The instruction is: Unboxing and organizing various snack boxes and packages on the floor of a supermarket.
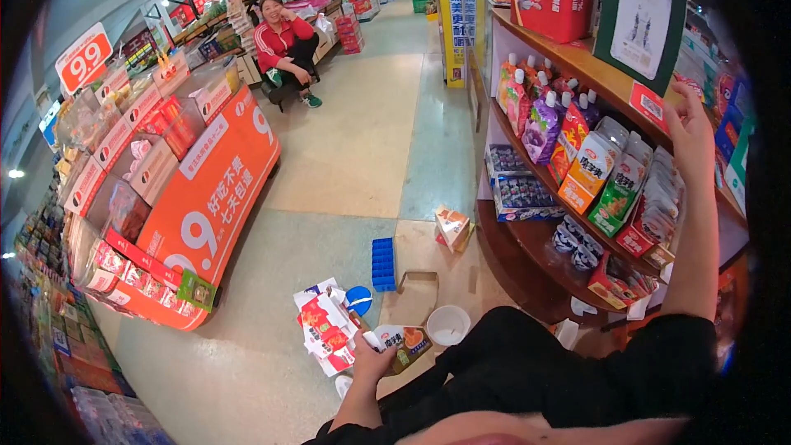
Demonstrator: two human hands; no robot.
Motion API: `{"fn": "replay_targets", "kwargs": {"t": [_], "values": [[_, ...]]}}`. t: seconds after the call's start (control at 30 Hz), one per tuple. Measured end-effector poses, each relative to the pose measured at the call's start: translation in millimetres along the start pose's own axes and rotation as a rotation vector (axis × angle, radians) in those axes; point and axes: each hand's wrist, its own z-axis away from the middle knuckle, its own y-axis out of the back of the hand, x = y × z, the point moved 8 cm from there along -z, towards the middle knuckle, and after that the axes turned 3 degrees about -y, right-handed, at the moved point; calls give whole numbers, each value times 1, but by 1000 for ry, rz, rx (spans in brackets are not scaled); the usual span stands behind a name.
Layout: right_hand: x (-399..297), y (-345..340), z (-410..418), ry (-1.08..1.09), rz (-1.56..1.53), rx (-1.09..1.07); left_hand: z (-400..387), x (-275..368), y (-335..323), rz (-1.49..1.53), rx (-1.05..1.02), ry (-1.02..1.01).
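My left hand (372,360) is low in the middle of the view, with its fingers around torn, flattened red and white cardboard packaging (324,334). A brown printed snack carton (405,346) lies against that hand. At the upper right my right hand (689,117) reaches to the edge of the curved wooden counter (571,62). Its bent fingers are beside a red card with a printed code (650,107), just below a dark green display board (639,25). I cannot tell whether they grip anything.
Shelves at right hold spouted pouches (544,123), an orange carton (587,167) and a green carton (621,191). On the floor are a blue divided tray (383,264), a white tub (448,325) and an open cardboard box (435,293). A seated person (287,43) is beyond the orange snack stand (228,173).
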Motion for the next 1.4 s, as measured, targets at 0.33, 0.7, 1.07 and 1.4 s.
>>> {"fn": "replay_targets", "kwargs": {"t": [0.33, 0.7, 1.07, 1.4], "values": [[4, -3, 1, -63, -184, -57, -16, -27, -19, 132, -18, -67], [15, -8, -7, -30, -147, -48, -9, -12, -5, 86, -18, -51], [18, 19, -20, 6, 90, 51, -33, -4, -21, 60, -13, -206], [-30, 0, -25, 39, 79, -171, -34, 14, 15, 120, 112, -198]]}}
